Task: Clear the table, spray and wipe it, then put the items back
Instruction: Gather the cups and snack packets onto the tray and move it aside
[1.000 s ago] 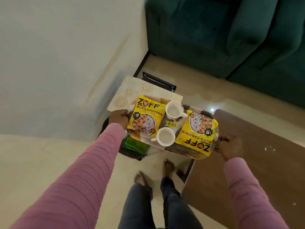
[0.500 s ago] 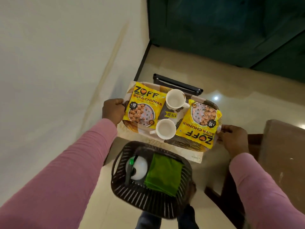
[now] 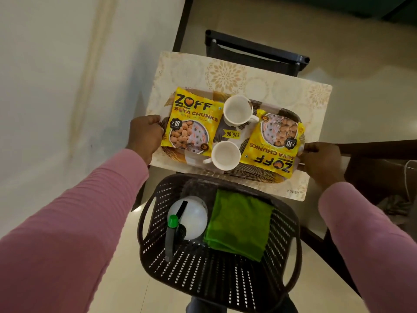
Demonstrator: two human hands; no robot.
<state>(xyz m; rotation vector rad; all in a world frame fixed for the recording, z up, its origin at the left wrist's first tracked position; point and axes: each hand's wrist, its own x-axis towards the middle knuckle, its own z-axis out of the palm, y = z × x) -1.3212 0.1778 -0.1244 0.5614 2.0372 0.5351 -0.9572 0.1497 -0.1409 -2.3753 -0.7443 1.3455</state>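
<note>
A patterned brown tray (image 3: 252,175) lies over a small cream mat-covered table (image 3: 225,73). My left hand (image 3: 145,136) grips its left end and my right hand (image 3: 320,159) grips its right end. On the tray lie two yellow soya chunk packets (image 3: 191,125) (image 3: 275,143) and two white cups (image 3: 238,110) (image 3: 225,155). Whether the tray rests on the table or hovers just above it cannot be told. Below stands a dark perforated basket (image 3: 284,233) holding a white spray bottle (image 3: 187,218) with a green cap and a folded green cloth (image 3: 239,222).
A white wall (image 3: 56,86) runs along the left. A black frame (image 3: 257,50) stands behind the small table. The edge of a dark brown table (image 3: 372,154) shows at right. Glossy beige floor lies all round.
My view has tipped downward and come closer. The tray, carried in both hands, has come over the small mat-covered table. The basket with bottle and cloth has come fully into view.
</note>
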